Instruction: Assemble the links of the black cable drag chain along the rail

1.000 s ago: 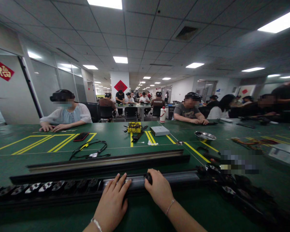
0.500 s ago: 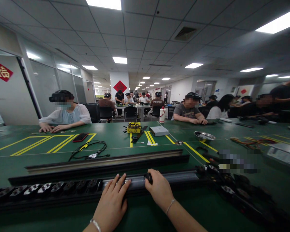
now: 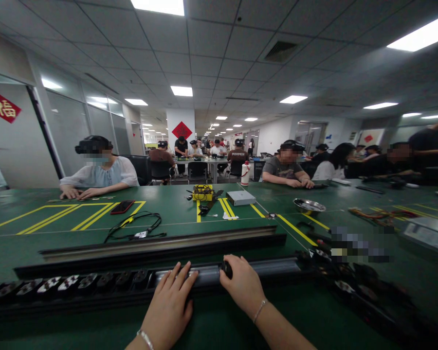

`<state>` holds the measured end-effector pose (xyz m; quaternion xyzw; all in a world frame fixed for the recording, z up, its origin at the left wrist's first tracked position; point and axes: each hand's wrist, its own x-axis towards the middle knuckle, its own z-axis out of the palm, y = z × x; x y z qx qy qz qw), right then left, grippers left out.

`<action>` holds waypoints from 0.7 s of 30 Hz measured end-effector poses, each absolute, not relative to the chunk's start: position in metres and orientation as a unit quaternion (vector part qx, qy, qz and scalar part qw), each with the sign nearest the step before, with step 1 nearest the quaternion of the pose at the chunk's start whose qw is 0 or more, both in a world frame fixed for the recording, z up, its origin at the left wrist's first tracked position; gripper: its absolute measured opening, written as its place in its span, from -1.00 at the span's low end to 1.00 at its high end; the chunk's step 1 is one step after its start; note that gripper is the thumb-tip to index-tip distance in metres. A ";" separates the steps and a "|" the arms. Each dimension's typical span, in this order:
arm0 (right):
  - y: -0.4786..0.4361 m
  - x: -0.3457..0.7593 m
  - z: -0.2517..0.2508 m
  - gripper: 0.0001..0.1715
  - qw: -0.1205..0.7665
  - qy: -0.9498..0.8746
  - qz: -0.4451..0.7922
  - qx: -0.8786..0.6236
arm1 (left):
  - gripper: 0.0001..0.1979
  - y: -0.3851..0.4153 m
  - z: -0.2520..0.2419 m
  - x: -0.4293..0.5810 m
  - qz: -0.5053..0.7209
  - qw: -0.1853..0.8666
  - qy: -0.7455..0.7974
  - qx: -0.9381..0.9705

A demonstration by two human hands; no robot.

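A long black socket strip (image 3: 95, 282) lies across the near edge of the green table (image 3: 175, 214). My left hand (image 3: 170, 304) rests flat on its grey middle section, fingers stretched out. My right hand (image 3: 243, 284) is closed, pinching a small black part (image 3: 225, 269) against the top of the strip. A row of several socket modules (image 3: 58, 284) fills the strip's left part. A pile of loose black modules (image 3: 350, 287) lies at its right end.
A second long black rail (image 3: 160, 243) lies just behind the strip. Farther back are a black cable (image 3: 135, 226), a red phone (image 3: 122, 207), a yellow box (image 3: 203, 192), a grey box (image 3: 241, 197) and a metal bowl (image 3: 309, 206). Other people sit opposite.
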<state>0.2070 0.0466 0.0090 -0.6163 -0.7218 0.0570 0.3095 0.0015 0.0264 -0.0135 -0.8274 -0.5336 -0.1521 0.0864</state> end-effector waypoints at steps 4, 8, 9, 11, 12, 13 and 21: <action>0.047 0.207 0.010 -0.74 0.312 -0.720 0.056 -0.617 | -0.39 0.027 -0.014 0.001 -0.154 0.085 -0.536 -0.826; 0.046 0.207 0.009 -0.75 0.312 -0.718 0.065 -0.619 | -0.38 0.028 -0.016 0.000 -0.158 0.088 -0.533 -0.827; 0.047 0.207 0.009 -0.75 0.311 -0.718 0.068 -0.620 | -0.38 0.028 -0.016 0.000 -0.156 0.087 -0.532 -0.828; 0.047 0.207 0.009 -0.76 0.308 -0.717 0.074 -0.620 | -0.38 0.028 -0.015 0.001 -0.152 0.084 -0.534 -0.828; 0.048 0.207 0.009 -0.76 0.308 -0.718 0.076 -0.620 | -0.38 0.028 -0.015 0.001 -0.150 0.083 -0.535 -0.827; 0.048 0.207 0.009 -0.76 0.309 -0.718 0.077 -0.619 | -0.38 0.028 -0.014 0.001 -0.149 0.082 -0.535 -0.827; 0.046 0.209 0.013 -0.77 0.307 -0.724 0.080 -0.613 | -0.39 0.027 -0.012 0.002 -0.152 0.080 -0.535 -0.827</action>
